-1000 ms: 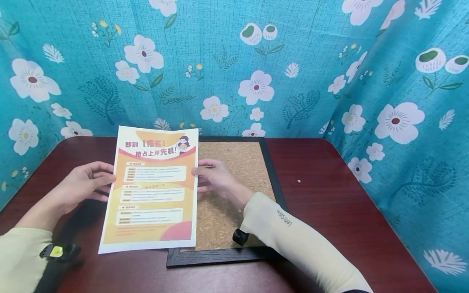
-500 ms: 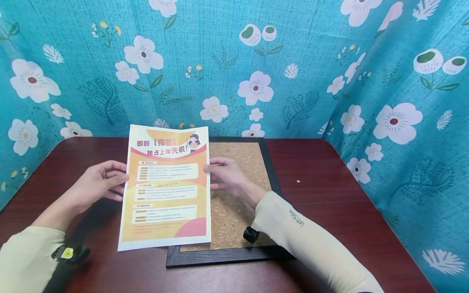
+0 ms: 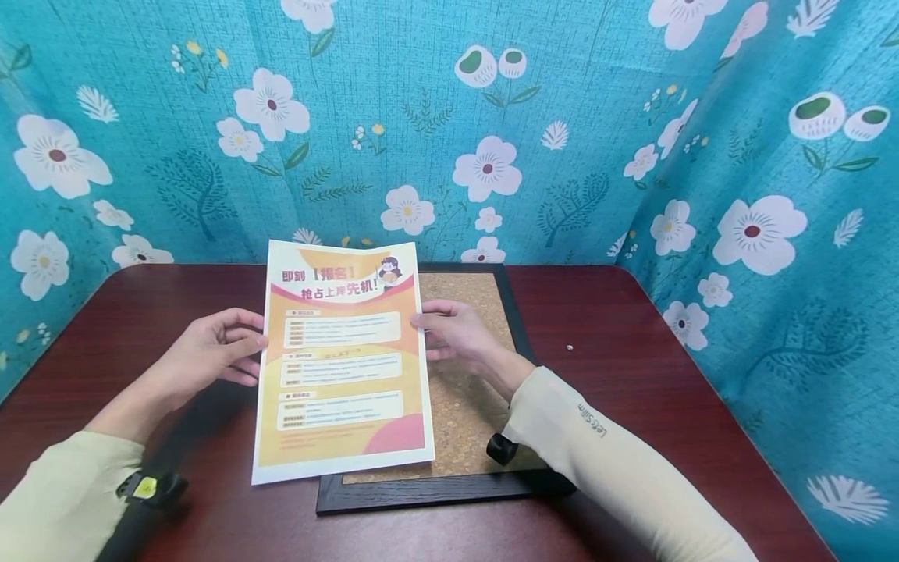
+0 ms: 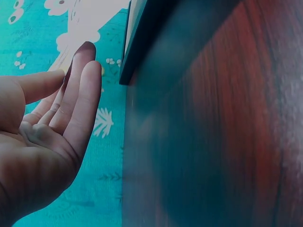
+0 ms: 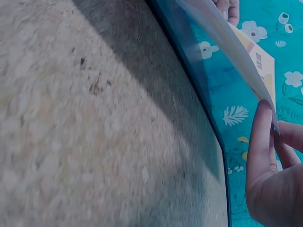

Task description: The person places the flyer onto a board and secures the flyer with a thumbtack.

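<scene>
A printed paper flyer (image 3: 342, 367), yellow and orange with a white border, is held up facing the head camera. My left hand (image 3: 218, 351) pinches its left edge between thumb and fingers. At the opposite edge my right hand (image 3: 463, 336) pinches it the same way, and the right wrist view shows the sheet bowing slightly at my fingers (image 5: 262, 137). Behind the flyer lies a cork board (image 3: 470, 421) with a black wooden frame (image 3: 435, 492); the sheet overlaps its left part and hides it in the head view.
The dark red wooden table (image 3: 632, 437) carries the board. A tiny shiny object (image 3: 570, 347) lies on it to the right of the board. A teal flowered curtain (image 3: 393, 156) hangs at the table's back and right side.
Both hands have carried the flyer to the right, so it overlaps more of the cork board. The board and the tiny object have stayed in place.
</scene>
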`<state>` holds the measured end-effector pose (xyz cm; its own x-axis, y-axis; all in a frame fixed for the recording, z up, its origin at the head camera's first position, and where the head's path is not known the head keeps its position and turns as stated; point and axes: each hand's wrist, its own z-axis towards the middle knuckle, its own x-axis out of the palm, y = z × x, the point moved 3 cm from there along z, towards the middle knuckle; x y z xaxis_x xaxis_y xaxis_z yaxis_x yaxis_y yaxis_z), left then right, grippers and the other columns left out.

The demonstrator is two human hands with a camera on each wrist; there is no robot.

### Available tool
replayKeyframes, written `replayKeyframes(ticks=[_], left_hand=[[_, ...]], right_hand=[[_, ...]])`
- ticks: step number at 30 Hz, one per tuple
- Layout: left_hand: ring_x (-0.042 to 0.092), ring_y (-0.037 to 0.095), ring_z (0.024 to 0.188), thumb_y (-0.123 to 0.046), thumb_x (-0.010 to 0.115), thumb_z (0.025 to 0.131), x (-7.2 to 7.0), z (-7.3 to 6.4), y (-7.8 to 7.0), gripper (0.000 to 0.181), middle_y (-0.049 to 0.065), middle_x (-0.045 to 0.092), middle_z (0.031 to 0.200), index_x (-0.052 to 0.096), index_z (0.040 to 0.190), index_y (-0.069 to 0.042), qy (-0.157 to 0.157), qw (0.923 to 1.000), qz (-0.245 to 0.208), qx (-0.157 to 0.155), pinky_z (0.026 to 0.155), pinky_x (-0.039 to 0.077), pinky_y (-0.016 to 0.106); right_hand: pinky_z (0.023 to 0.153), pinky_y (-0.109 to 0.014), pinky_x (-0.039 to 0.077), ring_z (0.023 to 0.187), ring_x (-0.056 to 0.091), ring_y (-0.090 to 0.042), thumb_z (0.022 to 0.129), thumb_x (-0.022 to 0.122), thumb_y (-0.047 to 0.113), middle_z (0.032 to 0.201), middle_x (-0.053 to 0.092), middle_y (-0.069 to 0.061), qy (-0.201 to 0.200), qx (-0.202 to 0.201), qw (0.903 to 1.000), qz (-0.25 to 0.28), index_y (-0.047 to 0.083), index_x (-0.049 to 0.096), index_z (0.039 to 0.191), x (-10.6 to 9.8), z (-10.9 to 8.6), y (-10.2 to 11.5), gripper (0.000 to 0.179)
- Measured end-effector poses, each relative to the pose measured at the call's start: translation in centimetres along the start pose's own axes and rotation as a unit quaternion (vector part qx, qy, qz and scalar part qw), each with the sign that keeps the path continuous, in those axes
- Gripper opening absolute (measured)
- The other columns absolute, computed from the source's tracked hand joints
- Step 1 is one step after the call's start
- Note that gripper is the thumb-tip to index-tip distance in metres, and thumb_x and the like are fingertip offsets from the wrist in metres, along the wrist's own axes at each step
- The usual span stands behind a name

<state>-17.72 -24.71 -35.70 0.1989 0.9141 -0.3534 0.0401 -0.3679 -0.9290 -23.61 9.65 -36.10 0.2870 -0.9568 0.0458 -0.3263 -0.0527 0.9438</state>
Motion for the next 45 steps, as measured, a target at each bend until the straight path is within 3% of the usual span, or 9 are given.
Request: replayKeyframes(ticks=[25, 45], left_hand=[[0.072, 0.035, 0.078, -0.021, 0.069, 0.097, 3.3, 1.4, -0.9, 0.052, 0.022, 0.069, 0.115, 0.044, 0.134, 0.006, 0.041, 0.9973, -0.060, -0.004, 0.073, 0.062, 0.044], [0.072, 0.034, 0.077, -0.018, 0.068, 0.098, 6.4, 3.5, -1.4, 0.049, 0.021, 0.069, 0.115, 0.045, 0.134, 0.006, 0.065, 0.9937, -0.087, -0.027, 0.073, 0.061, 0.044]], right_hand=[[0.071, -0.039, 0.062, 0.091, 0.073, -0.024, 0.094, 0.073, 0.018, 0.111, 0.073, -0.014, -0.036, -0.002, 0.9989, -0.031, 0.007, 0.068, 0.124, -4.2, -1.4, -0.1, 0.033], [0.072, -0.040, 0.062, 0.088, 0.073, -0.024, 0.095, 0.072, 0.018, 0.110, 0.072, -0.015, -0.055, -0.006, 0.9977, -0.041, 0.005, 0.067, 0.126, -7.7, -2.1, -0.7, 0.034]])
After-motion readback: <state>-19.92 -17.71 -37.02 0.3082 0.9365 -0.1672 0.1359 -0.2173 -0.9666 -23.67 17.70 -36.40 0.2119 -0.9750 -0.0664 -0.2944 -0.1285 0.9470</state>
